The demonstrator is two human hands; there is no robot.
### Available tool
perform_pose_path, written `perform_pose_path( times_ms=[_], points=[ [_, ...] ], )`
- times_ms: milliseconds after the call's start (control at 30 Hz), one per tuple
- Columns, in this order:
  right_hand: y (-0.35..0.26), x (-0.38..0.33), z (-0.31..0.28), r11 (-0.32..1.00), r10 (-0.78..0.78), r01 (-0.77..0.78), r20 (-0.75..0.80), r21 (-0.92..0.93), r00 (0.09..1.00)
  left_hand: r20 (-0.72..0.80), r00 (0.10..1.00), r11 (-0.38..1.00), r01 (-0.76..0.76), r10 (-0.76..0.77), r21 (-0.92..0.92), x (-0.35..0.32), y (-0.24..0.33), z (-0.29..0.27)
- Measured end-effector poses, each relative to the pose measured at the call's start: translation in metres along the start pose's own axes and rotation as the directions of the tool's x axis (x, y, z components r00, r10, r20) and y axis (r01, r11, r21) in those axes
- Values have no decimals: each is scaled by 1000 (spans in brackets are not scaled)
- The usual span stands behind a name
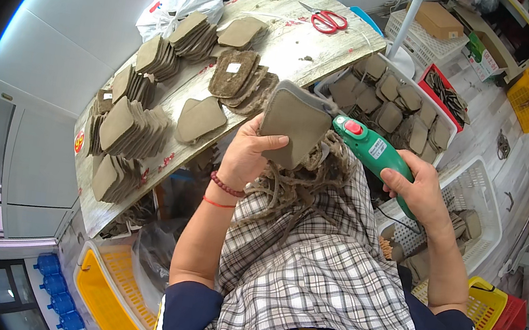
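Observation:
My left hand (246,152) grips a grey-brown pad (293,125) with rounded corners, thumb on its face. Closed around a green handheld power tool (376,153) with a red switch is my right hand (421,189). The tool's narrow head meets the pad's right edge; whether it touches is too small to tell. A tangle of brown fabric strips (305,187) lies on the checked apron (325,260) over my lap, just below the pad. Left of my left hand, several stacks of similar pads (132,127) stand on the table (286,48).
Red-handled scissors (327,21) and a white plastic bag (185,4) lie on the table. To the right are a bin of pads (389,105), a white basket (484,194) and a red tray of strips (447,95). A yellow crate (107,291) stands at lower left.

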State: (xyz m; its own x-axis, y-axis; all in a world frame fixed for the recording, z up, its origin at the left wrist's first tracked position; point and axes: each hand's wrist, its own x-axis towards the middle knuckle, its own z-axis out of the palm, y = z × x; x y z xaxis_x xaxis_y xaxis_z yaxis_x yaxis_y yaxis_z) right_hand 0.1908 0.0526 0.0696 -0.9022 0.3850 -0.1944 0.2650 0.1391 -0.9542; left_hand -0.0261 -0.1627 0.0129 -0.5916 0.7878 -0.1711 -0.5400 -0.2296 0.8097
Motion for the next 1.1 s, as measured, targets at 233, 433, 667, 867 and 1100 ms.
perform_pose_path(
  times_ms=[233, 433, 667, 867, 1100],
  points=[
    [4, -6, 4, 982, -55, 51, -14, -184, 998, -12, 990, 981, 142, -142, 129, -1, 9, -5],
    [11, -3, 15, 983, -66, 59, -37, -176, 997, -40, 966, 957, 257, -254, 132, -7, 0, 1],
    [10, 4, 20, 997, 53, -55, 45, 55, 998, -26, 943, 931, 333, -333, 146, -10, -7, 3],
    [10, 6, 10, 988, 109, -122, 133, 93, 985, -1, 962, 882, 250, -273, 399, -10, 14, -11],
    [13, 5, 4, 981, 160, -179, 207, 76, 965, -175, 984, 947, 19, 40, 322, -13, 13, -27]
  ],
)
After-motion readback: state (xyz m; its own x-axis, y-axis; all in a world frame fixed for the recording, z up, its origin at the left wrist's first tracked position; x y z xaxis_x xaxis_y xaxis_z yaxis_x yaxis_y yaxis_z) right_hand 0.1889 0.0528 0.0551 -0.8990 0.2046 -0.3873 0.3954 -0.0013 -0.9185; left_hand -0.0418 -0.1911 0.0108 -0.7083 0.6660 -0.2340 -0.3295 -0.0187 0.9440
